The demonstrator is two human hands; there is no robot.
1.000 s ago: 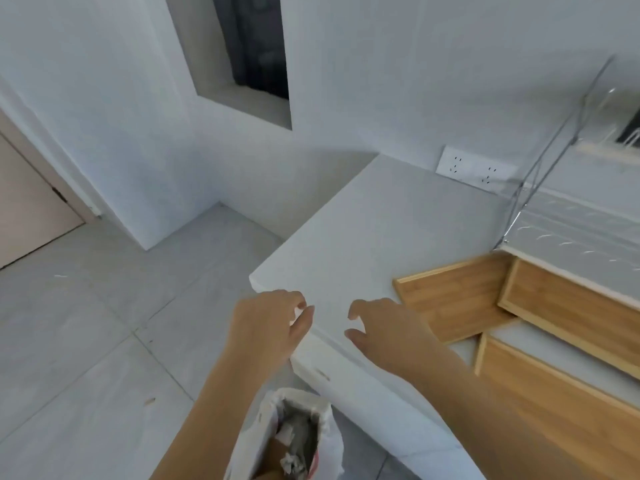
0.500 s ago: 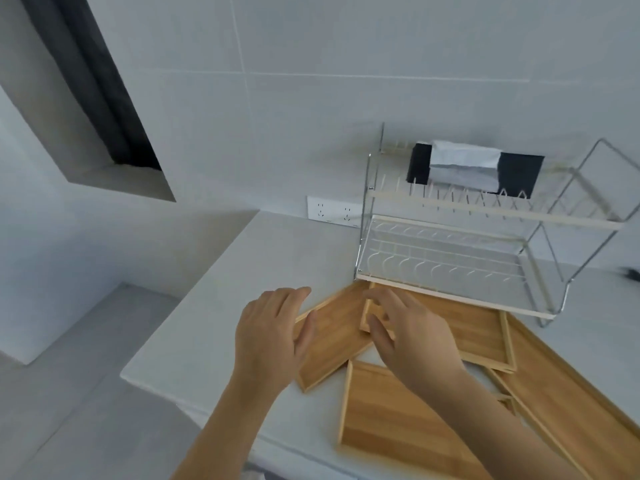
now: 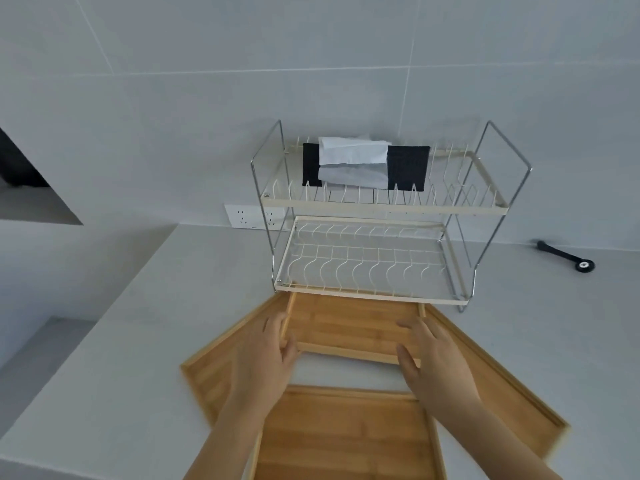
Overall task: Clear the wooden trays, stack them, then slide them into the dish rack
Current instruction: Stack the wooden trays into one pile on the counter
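Several empty wooden trays lie on the white counter in front of a two-tier wire dish rack point(image 3: 367, 295). The far tray point(image 3: 349, 327) lies crosswise, its back edge under the rack's lower shelf. My left hand point(image 3: 266, 362) grips its left end, fingers on the rim. My right hand point(image 3: 433, 362) grips its right end, thumb on the near rim. A left tray point(image 3: 211, 368) and a right tray point(image 3: 502, 386) lie diagonally, partly under it. The near tray point(image 3: 346, 434) sits between my forearms.
The rack's upper shelf holds a black pad with folded white paper point(image 3: 353, 162) on it. A black tool point(image 3: 568, 256) lies on the counter at the right. A wall socket point(image 3: 247, 216) is behind the rack. The counter edge point(image 3: 86, 344) drops to the floor on the left.
The view swung from the counter corner and floor up to the rack. Both hands moved forward from above the counter edge onto the ends of the far tray.
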